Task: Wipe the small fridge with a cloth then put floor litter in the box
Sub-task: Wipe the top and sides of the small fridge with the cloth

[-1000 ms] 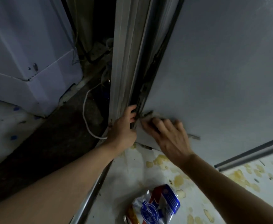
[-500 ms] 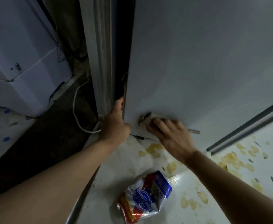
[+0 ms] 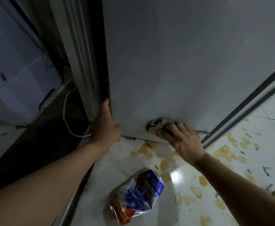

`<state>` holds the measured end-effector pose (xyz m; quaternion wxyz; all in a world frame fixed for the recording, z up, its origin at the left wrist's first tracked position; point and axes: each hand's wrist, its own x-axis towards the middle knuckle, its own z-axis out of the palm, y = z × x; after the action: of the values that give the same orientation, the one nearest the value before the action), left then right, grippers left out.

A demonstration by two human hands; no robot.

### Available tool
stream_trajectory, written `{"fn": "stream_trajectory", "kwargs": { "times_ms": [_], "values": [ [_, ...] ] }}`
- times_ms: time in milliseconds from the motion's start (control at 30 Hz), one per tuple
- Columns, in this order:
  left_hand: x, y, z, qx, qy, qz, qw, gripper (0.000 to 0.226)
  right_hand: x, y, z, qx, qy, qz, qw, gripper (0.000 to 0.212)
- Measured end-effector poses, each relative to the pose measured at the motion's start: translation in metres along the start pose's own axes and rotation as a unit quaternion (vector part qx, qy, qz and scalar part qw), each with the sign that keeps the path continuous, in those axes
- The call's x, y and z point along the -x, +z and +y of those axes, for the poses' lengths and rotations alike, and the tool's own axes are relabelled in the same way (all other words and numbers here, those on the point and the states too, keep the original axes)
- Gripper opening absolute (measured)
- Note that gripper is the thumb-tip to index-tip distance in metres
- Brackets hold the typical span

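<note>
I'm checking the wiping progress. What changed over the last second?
The right hand slid the cloth rightward along the fridge's lower edge, away from the corner. The left hand kept gripping that corner edge. The crumpled bag stayed on the stained floor.

a white cable (image 3: pixel 66 115) curves over the dark floor strip beside a pale appliance (image 3: pixel 16 70) at left.

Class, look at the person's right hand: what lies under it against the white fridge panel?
Under the right hand, a crumpled grey cloth shows against the white fridge panel. The fingers cover the rest of it.
</note>
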<state>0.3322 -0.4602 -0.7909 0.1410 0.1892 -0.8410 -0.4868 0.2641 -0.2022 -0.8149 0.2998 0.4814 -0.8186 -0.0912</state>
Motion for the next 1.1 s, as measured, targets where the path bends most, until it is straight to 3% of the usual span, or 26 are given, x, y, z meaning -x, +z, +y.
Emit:
{"fn": "stream_trajectory", "kwargs": {
  "times_ms": [133, 267, 367, 533, 667, 867, 967, 1100],
  "values": [
    [-0.002, 0.000, -0.002, -0.014, 0.003, -0.002, 1.000, 0.089, -0.004, -0.029, 0.030, 0.014, 0.078, 0.089, 0.993, 0.042],
    [-0.002, 0.003, -0.002, -0.023, 0.011, 0.009, 1.000, 0.090, 0.005, -0.043, 0.063, 0.069, 0.130, 0.123, 0.981, 0.040],
    [-0.002, 0.006, -0.001, -0.033, 0.009, 0.022, 0.999, 0.091, 0.020, -0.028, 0.051, 0.045, 0.133, 0.085, 0.986, 0.041],
    [-0.002, 0.006, -0.002, -0.032, 0.009, 0.014, 0.999, 0.090, 0.057, -0.010, 0.037, 0.042, 0.059, -0.064, 0.995, 0.041],
    [-0.002, 0.004, -0.006, -0.014, 0.006, -0.005, 1.000, 0.091, 0.050, -0.030, 0.054, 0.032, 0.120, -0.012, 0.992, 0.019],
    [-0.002, 0.015, -0.012, -0.027, -0.005, 0.005, 1.000, 0.093, 0.049, -0.035, 0.074, 0.064, 0.243, 0.077, 0.965, 0.036],
    [-0.004, 0.018, -0.018, -0.042, -0.018, 0.003, 0.999, 0.094, 0.062, -0.013, 0.063, 0.051, 0.209, 0.067, 0.974, 0.043],
    [-0.001, 0.021, -0.019, -0.021, -0.020, -0.001, 1.000, 0.095, 0.085, 0.012, 0.044, 0.022, 0.134, -0.038, 0.990, 0.060]
  ]
}}
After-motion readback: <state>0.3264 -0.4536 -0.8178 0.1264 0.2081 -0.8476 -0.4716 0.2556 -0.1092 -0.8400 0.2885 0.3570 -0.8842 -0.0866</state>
